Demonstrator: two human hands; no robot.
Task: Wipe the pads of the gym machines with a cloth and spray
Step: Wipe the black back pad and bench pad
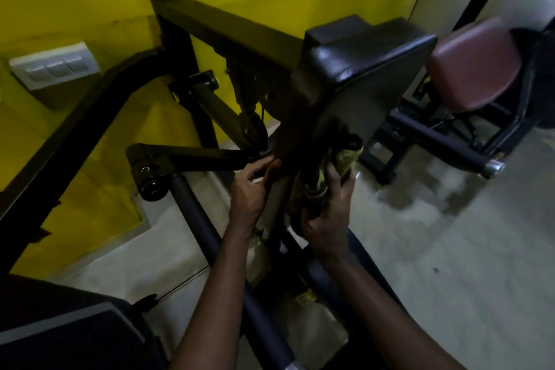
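yellow wall at 10 o'clock. black pad centre, tilted; maroon pad at 2 o'clock. my left hand: fingers curled on the black pad's lower edge. my right hand: fingers gripping the green cloth, bunched against that edge.

Black pad glossy vinyl; frame matt black metal; cloth soft, crumpled.
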